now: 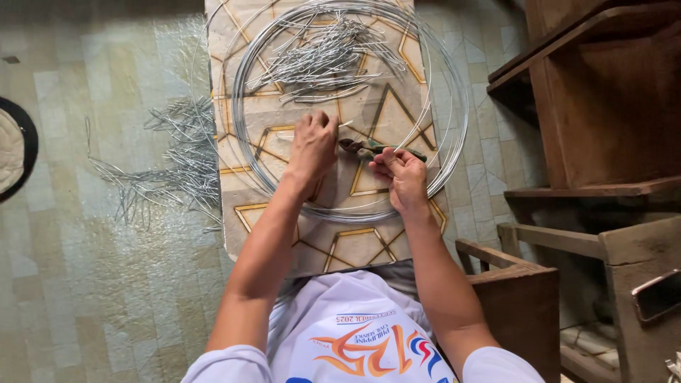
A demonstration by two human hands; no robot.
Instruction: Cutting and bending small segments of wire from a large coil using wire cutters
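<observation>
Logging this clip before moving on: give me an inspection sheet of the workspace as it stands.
Surface: patterned board, flat in front of the person.
Job's things: wire coil lying on the board; pliers in the right hand; cut wire pieces piled inside the coil.
Clutter: second pile of wire pieces on the tiled floor.
Grippers: left hand pressed on the board by the plier jaws; right hand closed on the pliers.
Cables: nothing seen.
Surroundings: wooden furniture on the right.

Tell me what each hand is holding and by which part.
The right hand grips the pliers by their handles. The left hand is closed on a thin wire piece; where exactly it pinches cannot be told.
</observation>
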